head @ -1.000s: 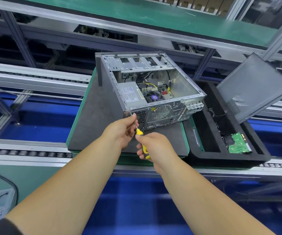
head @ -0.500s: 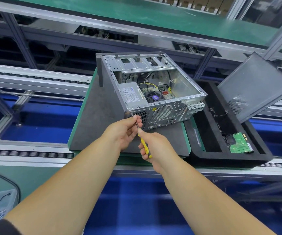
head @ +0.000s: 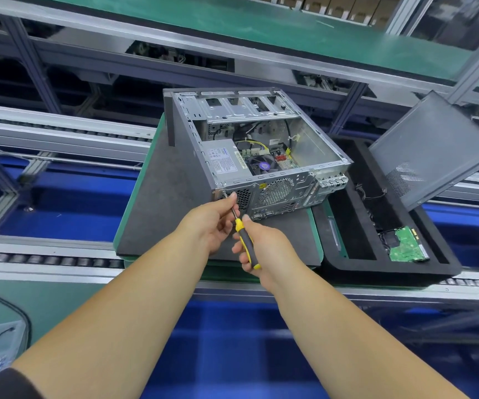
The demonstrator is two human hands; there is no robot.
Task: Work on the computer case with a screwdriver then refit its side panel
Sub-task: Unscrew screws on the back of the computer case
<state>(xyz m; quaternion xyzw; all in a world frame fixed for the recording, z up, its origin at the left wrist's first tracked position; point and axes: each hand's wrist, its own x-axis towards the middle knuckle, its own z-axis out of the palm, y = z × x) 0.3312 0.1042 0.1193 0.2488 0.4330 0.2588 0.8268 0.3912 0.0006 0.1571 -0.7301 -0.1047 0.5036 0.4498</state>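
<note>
Head view: the computer case (head: 261, 156) is seen lying open-side up on a dark mat (head: 157, 214). A yellow-handled screwdriver (head: 245, 240) is gripped by the right hand (head: 264, 249); its shaft is pinched by the left hand (head: 212, 223) near a rear-corner screw (head: 224, 193). The side panel (head: 434, 148) is propped tilted against a foam tray (head: 405, 272) at the right. The panel is judged light, stiff and sharp-edged, best taken by its long edges; open room is left above the case.

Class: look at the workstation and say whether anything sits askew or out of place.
The side panel is off the computer case, propped tilted against the black foam tray. A green circuit board lies loose in that tray.
</note>
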